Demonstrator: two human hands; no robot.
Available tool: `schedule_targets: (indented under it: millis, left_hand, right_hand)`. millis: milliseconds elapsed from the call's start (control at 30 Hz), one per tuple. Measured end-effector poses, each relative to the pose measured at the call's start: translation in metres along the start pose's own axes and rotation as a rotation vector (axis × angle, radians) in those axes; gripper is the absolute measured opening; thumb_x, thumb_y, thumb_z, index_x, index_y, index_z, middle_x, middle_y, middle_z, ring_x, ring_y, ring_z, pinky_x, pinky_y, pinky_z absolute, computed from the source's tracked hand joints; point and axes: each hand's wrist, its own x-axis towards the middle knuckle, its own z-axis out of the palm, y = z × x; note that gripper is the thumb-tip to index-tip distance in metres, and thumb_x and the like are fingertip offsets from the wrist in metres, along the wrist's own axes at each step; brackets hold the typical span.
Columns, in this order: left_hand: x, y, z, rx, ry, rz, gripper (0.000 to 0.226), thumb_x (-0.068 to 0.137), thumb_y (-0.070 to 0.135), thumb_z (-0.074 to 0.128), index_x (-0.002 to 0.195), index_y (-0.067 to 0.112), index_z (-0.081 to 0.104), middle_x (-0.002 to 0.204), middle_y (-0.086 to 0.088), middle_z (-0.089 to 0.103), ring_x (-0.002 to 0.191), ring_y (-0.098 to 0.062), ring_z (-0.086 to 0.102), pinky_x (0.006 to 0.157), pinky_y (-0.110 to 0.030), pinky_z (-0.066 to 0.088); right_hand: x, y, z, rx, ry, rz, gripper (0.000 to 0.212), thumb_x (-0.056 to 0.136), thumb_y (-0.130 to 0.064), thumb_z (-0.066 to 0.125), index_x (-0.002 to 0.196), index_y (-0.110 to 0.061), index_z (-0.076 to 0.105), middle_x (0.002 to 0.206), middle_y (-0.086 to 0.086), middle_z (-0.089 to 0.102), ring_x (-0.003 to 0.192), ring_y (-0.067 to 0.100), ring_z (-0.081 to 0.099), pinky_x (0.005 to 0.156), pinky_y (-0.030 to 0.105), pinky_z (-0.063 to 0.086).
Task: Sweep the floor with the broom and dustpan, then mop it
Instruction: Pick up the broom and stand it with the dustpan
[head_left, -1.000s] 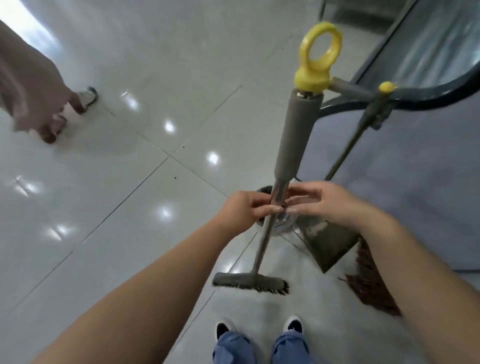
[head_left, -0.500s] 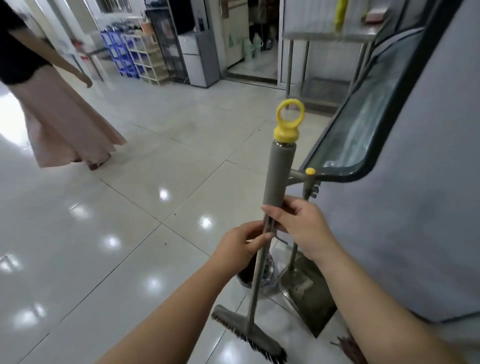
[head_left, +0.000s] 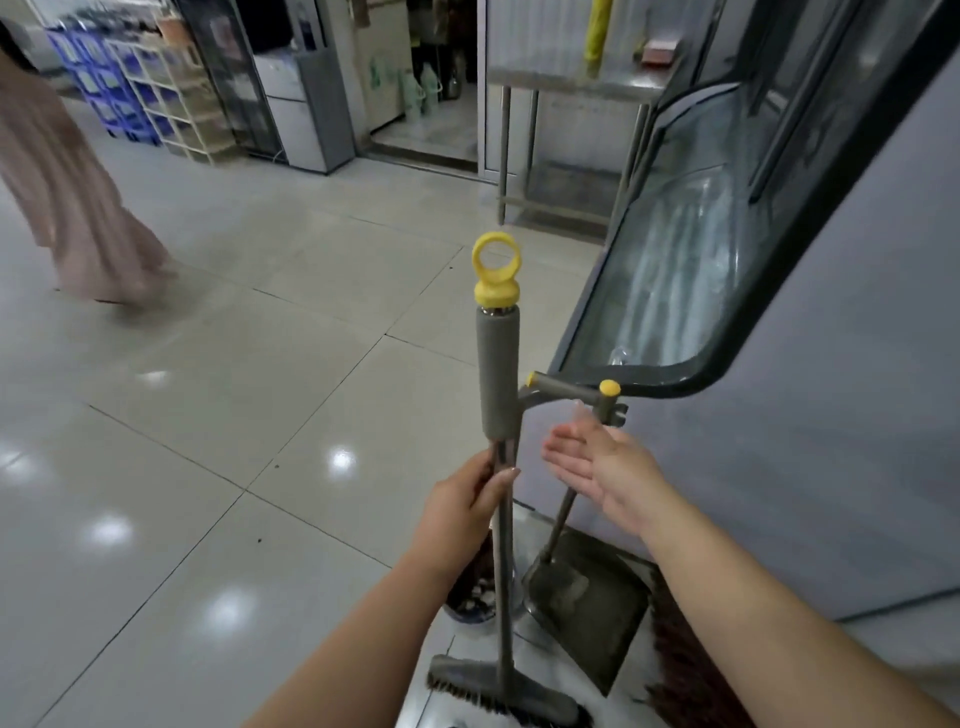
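Right now your left hand (head_left: 470, 501) grips the broom (head_left: 500, 467) by its bare metal shaft, fingers and thumb curled round it just below the grey foam sleeve. That broom stands nearly upright on the tiled floor (head_left: 218, 415), its yellow ring cap (head_left: 496, 270) at the top and its bristle head (head_left: 501, 693) down by the lower edge of the view. Your right hand (head_left: 605, 467) is off the shaft, palm turned up and fingers spread loosely, holding nothing; it hovers just beside the broom and in front of the dustpan's handle. The dustpan (head_left: 587, 597) sits on the floor to the right of the broom, its scoop tilted, its thin handle rising to a grey crossbar with a yellow knob (head_left: 609, 387). It stands close against a glass-fronted display cabinet (head_left: 675, 249). Just behind the broom shaft, low down, a small round bowl-like container (head_left: 470, 597) rests on the floor; what it holds is unclear. A brown bristly mat (head_left: 680, 670) lies at the cabinet's foot. At far left a person in a long pale pink skirt (head_left: 67, 197) stands blurred on the tiles.
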Motion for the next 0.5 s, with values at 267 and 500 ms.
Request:
schedule_targets:
  millis: [267,500]
  left_hand:
    - [0.052,-0.026,-0.021,-0.035,0.066,-0.020,0.008,0.084,0.035,0.061,0.077,0.036,0.058,0.063,0.004,0.060,0.065,-0.010,0.053,0.059,-0.016,0.042]
    - [0.065,-0.045,-0.034,-0.063,0.042,-0.126,0.013,0.082,0.037,0.063,0.072,0.034,0.056,0.069,-0.005,0.063,0.063,-0.011,0.055,0.061,-0.021,0.045]
  right_hand:
    - [0.099,-0.001,0.018,0.651,0.277,0.269,0.089,0.089,-0.061,0.040,0.147,0.003,0.017,0.154,0.016,0.023,0.141,0.028,0.026,0.114,0.039,0.023]
    - [0.136,-0.007,0.004,0.911,0.423,0.163,0.066,0.093,-0.051,0.043,0.139,-0.005,0.034,0.147,0.011,0.039,0.135,0.025,0.039,0.111,0.047,0.023]
